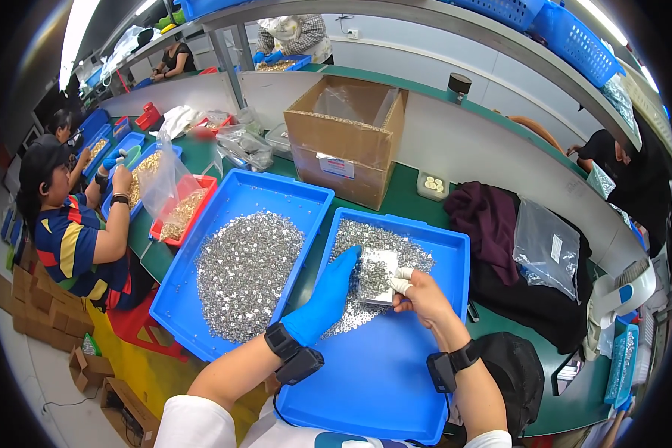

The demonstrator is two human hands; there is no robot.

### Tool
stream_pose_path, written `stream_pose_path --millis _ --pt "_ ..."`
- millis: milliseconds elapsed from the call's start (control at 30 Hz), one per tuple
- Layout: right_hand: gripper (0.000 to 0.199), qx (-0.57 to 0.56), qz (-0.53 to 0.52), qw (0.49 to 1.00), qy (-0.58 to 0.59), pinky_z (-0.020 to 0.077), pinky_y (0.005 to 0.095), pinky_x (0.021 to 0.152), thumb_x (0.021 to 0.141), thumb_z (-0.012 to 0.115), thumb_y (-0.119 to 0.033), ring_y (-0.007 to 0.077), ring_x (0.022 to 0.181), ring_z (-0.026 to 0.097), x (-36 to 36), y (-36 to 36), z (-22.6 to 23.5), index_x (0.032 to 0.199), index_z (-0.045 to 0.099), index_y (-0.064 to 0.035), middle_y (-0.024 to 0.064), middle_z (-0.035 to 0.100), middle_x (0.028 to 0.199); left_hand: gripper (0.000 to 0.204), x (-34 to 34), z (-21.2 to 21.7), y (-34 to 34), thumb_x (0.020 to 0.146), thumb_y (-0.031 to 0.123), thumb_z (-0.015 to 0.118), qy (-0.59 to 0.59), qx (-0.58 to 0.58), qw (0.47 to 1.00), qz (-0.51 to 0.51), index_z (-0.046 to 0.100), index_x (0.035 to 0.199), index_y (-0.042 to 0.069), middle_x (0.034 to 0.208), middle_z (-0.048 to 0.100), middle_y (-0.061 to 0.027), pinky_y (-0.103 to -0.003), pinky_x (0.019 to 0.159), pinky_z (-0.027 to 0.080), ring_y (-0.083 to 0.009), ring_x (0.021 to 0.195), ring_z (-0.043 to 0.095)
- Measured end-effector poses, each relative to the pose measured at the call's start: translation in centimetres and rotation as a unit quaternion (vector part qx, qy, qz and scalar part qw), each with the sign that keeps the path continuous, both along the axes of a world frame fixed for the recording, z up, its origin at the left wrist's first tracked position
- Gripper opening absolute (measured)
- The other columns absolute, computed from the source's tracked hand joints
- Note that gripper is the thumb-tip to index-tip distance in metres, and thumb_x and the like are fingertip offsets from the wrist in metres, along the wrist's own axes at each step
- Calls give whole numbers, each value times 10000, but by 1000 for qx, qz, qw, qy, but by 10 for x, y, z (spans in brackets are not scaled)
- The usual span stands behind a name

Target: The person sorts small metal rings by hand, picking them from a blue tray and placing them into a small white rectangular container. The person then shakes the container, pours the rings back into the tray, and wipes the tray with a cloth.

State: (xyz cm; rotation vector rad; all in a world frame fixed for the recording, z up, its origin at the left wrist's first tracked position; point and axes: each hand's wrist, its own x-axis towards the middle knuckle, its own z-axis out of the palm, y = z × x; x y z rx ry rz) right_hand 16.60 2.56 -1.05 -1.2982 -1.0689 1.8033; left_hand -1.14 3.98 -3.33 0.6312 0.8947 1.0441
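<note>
A small square metal tray point(373, 257), partly covered with tiny silvery parts, is held over the right blue tray point(381, 388). My left hand point(328, 291), in a blue glove, grips it along the left side. At its right edge, my right hand point(429, 300) has its fingertips pinched together, with white covers on some of them. Whether they hold the square tray or a small part is hidden. Below lies a heap of small silvery metal parts point(411, 254) across the far half of the blue tray.
Left of me, another blue tray point(317, 196) carries a large heap of similar parts. Behind are a cardboard box point(340, 142) and a small clear container point(431, 187). Dark clothing point(485, 224) and a plastic bag point(546, 243) lie right. A co-worker point(75, 231) sits left.
</note>
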Motion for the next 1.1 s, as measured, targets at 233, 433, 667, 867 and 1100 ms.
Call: stream_pose_path --millis 233,433,667,867,1100 --pt "126 -17 -17 1000 6 475 204 502 873 503 -103 79 579 527 2 1 -11 953 548 -16 14 541 701 419 -7 -6 0 929 250 400 180 138 973 41 410 1268 6 1240 471 -117 -324 960 350 -225 1141 449" --pt "138 -9 -7 1000 -4 468 217 515 881 485 -92 83 589 519 -4 1 -10 976 546 -13 17 542 700 410 -9 -11 0 930 222 407 174 160 972 16 400 1282 12 1262 460 -125 -317 976 337 -217 1156 440" --pt "158 -7 -9 1000 5 469 218 522 883 484 -90 87 603 521 -5 0 -8 1009 525 -5 24 540 711 394 -6 -3 -2 926 195 424 232 188 954 3 410 1274 11 1289 441 -117 -302 999 311 -191 1173 422" --pt "163 -6 -3 1000 9 471 219 527 882 486 -90 86 606 521 -3 -2 -5 1017 520 -5 25 541 713 413 -3 0 -3 928 201 420 280 241 928 -34 381 1294 15 1284 446 -113 -290 1009 299 -185 1187 407" --pt "171 -5 15 998 53 474 224 534 877 503 -95 80 601 522 -6 -7 -2 1020 532 -7 21 550 708 466 -5 1 -4 948 337 313 -141 -31 987 -69 345 1305 39 1234 471 -153 -356 939 391 -253 1108 486"
